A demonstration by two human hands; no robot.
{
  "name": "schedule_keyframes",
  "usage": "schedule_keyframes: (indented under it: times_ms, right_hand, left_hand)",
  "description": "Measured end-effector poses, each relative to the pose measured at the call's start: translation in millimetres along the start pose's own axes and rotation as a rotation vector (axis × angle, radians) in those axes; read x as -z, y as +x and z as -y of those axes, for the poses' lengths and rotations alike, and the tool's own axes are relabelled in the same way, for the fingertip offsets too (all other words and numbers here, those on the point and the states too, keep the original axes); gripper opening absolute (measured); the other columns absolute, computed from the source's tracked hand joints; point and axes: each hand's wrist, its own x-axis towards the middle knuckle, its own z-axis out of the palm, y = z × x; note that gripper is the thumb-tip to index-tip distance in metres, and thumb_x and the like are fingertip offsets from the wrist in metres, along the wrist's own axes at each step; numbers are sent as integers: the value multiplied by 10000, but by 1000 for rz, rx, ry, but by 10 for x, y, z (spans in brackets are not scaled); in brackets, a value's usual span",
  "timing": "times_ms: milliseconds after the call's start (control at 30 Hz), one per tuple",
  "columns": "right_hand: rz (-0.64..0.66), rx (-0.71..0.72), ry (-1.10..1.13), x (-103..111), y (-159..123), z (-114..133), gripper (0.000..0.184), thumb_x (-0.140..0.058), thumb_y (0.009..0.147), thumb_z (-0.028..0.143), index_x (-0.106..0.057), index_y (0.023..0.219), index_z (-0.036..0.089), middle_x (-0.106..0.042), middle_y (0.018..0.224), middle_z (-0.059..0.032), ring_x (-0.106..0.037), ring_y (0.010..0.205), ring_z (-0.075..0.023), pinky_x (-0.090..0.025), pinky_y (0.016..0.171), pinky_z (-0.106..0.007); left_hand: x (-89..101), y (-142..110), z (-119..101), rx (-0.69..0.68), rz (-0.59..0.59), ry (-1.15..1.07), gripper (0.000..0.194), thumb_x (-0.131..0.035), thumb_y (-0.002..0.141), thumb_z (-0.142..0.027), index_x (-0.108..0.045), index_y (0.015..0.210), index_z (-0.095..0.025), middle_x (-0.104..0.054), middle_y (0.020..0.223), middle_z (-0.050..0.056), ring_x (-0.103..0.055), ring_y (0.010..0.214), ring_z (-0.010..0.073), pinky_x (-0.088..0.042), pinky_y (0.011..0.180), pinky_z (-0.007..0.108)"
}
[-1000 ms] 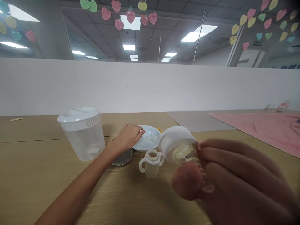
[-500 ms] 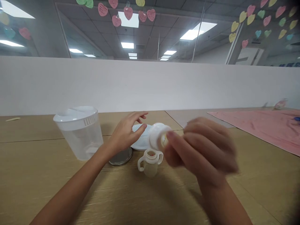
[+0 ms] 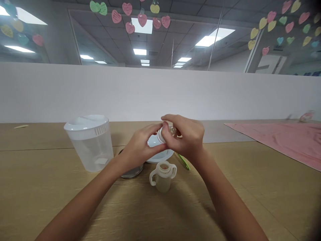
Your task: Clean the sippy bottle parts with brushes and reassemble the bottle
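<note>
Both my hands meet above the table around a white bottle collar point(image 3: 161, 136) with a clear teat-like piece point(image 3: 173, 130) at its right. My left hand point(image 3: 140, 144) grips the collar's left side between thumb and fingers. My right hand point(image 3: 187, 135) pinches it from the right, the thumb across its front. Fingers hide part of it. Just below stands a two-handled baby bottle point(image 3: 163, 182), upright with its mouth uncovered and something small and reddish inside. Behind the hands lies a pale blue plate point(image 3: 160, 157).
A clear plastic bucket point(image 3: 90, 150) with a white rim stands at the left. A dark round metal dish point(image 3: 132, 172) is partly under my left forearm. A green stick-like item point(image 3: 184, 162) lies right of the plate. Pink cloth point(image 3: 283, 137) covers the far right; a white wall point(image 3: 150, 93) closes the back.
My right hand has brought the white collar back toward the middle and turned it. My left hand, open and apart before, now closes on its left side. The view shifted slightly.
</note>
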Motion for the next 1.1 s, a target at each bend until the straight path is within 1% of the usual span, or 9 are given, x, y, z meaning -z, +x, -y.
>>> schedule_keyframes:
  times_ms: [167,233,300,433,567,700,867,933,1100]
  right_hand:
    - [347,-228,100,78,96,1,313,-526,779,427,-606,905,152,-621,741,-25,-519,597,-126,-375,540,-243]
    - [511,-282,204,98,106,8,335,-473,827,456,-591,943,165,-633,762,-18,-535,619,-128,-384,569,-241]
    - [609,-298,267,102,107,23,354,-415,873,443,-571,1029,166,-648,802,-27,-562,668,-139,-395,604,-245]
    - [694,-293,248,93,116,58,390,-364,913,386,-527,1182,155,-667,907,-57,-593,758,-169,-410,661,-268]
    - [771,-324,290,119,145,66,371,-340,929,361,-542,1191,193,-676,923,-44,-603,795,-165,-423,690,-266]
    - [765,-355,369,148,152,58,375,-321,934,386,-552,1185,231,-676,914,-18,-600,809,-152,-430,708,-263]
    - [754,-375,470,145,135,48,375,-323,936,370,-539,1206,225,-657,1016,-30,-587,879,-144,-430,752,-263]
    - [755,-394,505,144,133,39,376,-326,934,372,-549,1197,223,-661,976,-31,-592,831,-133,-435,732,-253]
    - [781,-469,645,139,121,5,415,-319,926,411,-552,1202,207,-624,704,0,-551,551,-88,-439,586,-220]
  left_hand:
    - [0,-23,19,-95,-151,135,411,-575,800,-313,-488,1186,-200,-598,1140,68,-555,1036,189,-459,859,321]
    - [-13,-27,31,-115,-158,142,408,-564,809,-305,-476,1192,-198,-594,1135,70,-551,1041,186,-456,859,316]
    - [-34,-26,35,-116,-159,136,407,-561,807,-290,-463,1191,-193,-591,1125,70,-546,1040,187,-457,846,308]
    - [-97,-23,23,-28,-136,113,316,-572,785,-287,-486,1072,-187,-604,1025,53,-571,937,182,-468,754,291]
    - [-145,-46,37,29,-100,138,197,-551,790,-352,-474,859,-183,-585,834,20,-560,726,154,-436,605,269]
    - [-138,-65,85,-62,-50,143,166,-490,830,-331,-437,885,-183,-562,813,10,-533,696,138,-419,586,259]
    - [-106,-54,139,-194,-53,201,187,-482,836,-333,-437,934,-180,-570,886,40,-552,803,169,-438,644,281]
    - [-101,-48,150,-218,-53,218,199,-480,838,-340,-440,945,-177,-577,896,48,-559,829,178,-446,657,287]
    - [-115,-44,195,-276,-94,279,263,-466,839,-394,-441,956,-159,-592,841,62,-575,785,190,-460,642,302]
